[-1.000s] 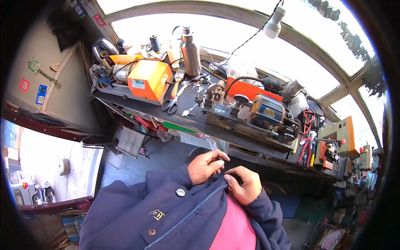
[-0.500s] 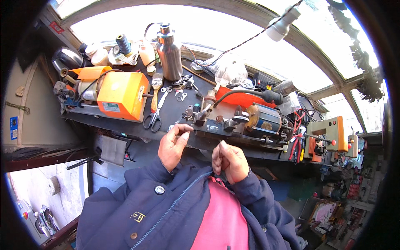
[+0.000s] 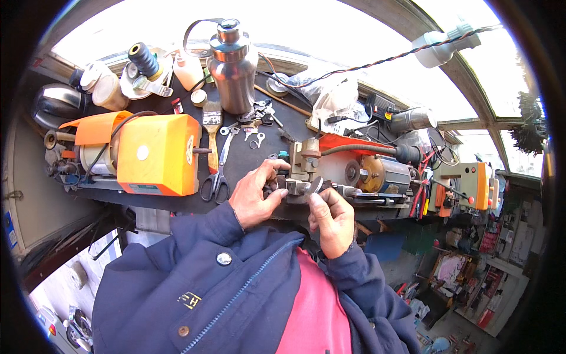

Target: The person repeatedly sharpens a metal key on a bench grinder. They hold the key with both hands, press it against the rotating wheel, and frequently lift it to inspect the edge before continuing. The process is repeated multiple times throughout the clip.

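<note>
In front of me stands a key-cutting machine with a gold and dark motor (image 3: 384, 173) and a round cutting wheel (image 3: 352, 171). My left hand (image 3: 254, 194) is at the left end of its clamp carriage, thumb and forefinger closed round a dark clamp knob (image 3: 276, 183). My right hand (image 3: 331, 219) pinches a flat, rounded metal piece (image 3: 316, 185) at the front of the carriage, thumb tip against its lower edge. Whether that piece is a clamp knob or a key head, I cannot make out. Behind my fingers rises a metal post (image 3: 310, 156).
An orange-covered machine (image 3: 158, 154) stands at left. Between the machines lie scissors (image 3: 217, 177), a paintbrush (image 3: 211, 127) and several loose keys (image 3: 260, 113). Behind them stands a steel flask (image 3: 233, 74). Pliers (image 3: 420, 200) hang at the right edge, and a lamp bulb (image 3: 439, 50) hangs overhead.
Both hands have moved forward from in front of my chest to the machine's clamps, and the fingers have closed there. The view has moved nearer the bench.
</note>
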